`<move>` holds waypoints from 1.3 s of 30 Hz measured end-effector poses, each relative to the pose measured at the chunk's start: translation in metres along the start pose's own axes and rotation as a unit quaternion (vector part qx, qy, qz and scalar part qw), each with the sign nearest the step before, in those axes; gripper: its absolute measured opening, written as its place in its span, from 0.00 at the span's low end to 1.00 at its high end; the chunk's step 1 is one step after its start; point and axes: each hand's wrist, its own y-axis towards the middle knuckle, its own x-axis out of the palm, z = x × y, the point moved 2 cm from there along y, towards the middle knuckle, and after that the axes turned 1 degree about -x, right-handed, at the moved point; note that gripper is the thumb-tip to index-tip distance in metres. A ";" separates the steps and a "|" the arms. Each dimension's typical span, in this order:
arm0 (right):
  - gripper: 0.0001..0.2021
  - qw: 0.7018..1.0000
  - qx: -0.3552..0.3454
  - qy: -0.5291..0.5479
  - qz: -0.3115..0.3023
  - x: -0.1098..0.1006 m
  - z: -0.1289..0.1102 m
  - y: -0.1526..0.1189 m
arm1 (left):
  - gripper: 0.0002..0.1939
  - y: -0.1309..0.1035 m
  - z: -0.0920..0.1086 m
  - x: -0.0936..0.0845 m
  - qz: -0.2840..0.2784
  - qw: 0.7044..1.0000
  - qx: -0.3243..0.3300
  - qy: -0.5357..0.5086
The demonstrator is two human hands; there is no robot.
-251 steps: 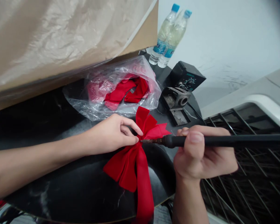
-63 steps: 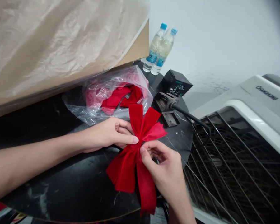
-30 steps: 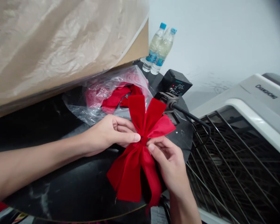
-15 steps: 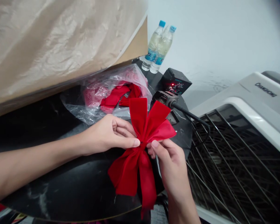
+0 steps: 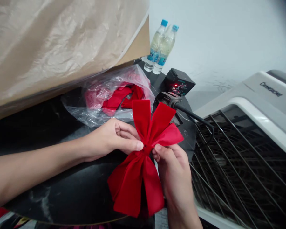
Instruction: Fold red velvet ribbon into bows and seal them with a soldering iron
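Observation:
A red ribbon bow (image 5: 128, 187) with several wide loops and tails is held up above the black marbled table (image 5: 69, 190). My left hand (image 5: 119, 136) pinches its gathered centre from the left, thumb on top. On the right side of the centre, my right hand (image 5: 171, 159) grips the bow between thumb and fingers. Some lower loops spread downward past the table's front edge. Behind the bow lies an open clear plastic bag (image 5: 92, 114) with more red ribbon pieces (image 5: 116, 98) in it.
A large plastic-wrapped carton (image 5: 73, 41) stands at the back left. Two bottles (image 5: 158, 47) and a black control box (image 5: 180, 82) with a red light are at the back. A soldering-iron-like stand (image 5: 166, 100) has a black cable. At right is a white heater (image 5: 248, 111) with a wire grille.
The lower loops of the bow have spread wider, and the right loop reaches further right. My right hand has shifted slightly right. Both hands still hold the centre.

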 end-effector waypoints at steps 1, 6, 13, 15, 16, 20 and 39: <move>0.05 1.000 0.005 0.001 -0.004 -0.001 0.001 0.001 | 0.08 0.000 0.000 0.000 -0.002 1.000 -0.001 -0.006; 0.11 0.994 0.010 -0.079 -0.070 -0.010 -0.003 0.006 | 0.07 0.001 0.002 0.000 -0.003 1.000 -0.004 -0.018; 0.05 0.960 -0.091 -0.247 -0.098 -0.010 -0.016 -0.004 | 0.08 0.001 0.002 -0.003 0.026 0.999 0.012 0.017; 0.05 0.951 -0.117 -0.271 -0.088 -0.008 -0.017 -0.006 | 0.08 0.000 0.001 -0.003 0.028 0.999 0.011 0.021; 0.05 0.949 -0.125 -0.277 -0.085 -0.007 -0.017 -0.006 | 0.08 0.000 0.001 -0.002 0.029 0.999 0.008 0.021; 0.07 0.954 -0.122 -0.262 -0.078 -0.004 -0.016 -0.007 | 0.08 -0.001 0.000 -0.001 0.024 1.000 0.005 0.008; 0.04 0.994 -0.024 0.022 -0.104 -0.005 0.006 0.005 | 0.11 0.002 -0.004 -0.003 -0.042 0.998 0.019 -0.036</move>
